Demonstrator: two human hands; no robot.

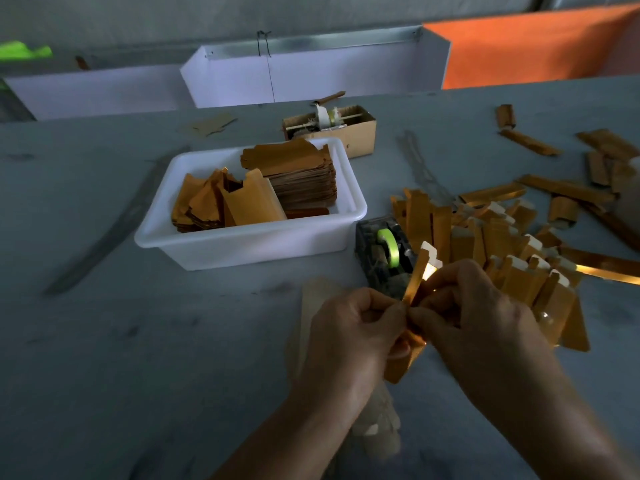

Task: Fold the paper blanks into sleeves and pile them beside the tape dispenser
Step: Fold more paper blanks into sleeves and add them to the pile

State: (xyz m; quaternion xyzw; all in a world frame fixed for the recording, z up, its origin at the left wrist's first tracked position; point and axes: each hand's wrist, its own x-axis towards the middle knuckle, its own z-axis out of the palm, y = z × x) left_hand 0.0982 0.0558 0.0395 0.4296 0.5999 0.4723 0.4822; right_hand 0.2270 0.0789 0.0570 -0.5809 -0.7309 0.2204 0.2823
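Both the left hand (349,327) and the right hand (474,306) pinch one gold blank (414,289) above the near counter (138,341). Just beyond stands the tape dispenser (384,251), with the sleeve pile (502,244) at its right and a white tub (249,244) of blanks at its left.
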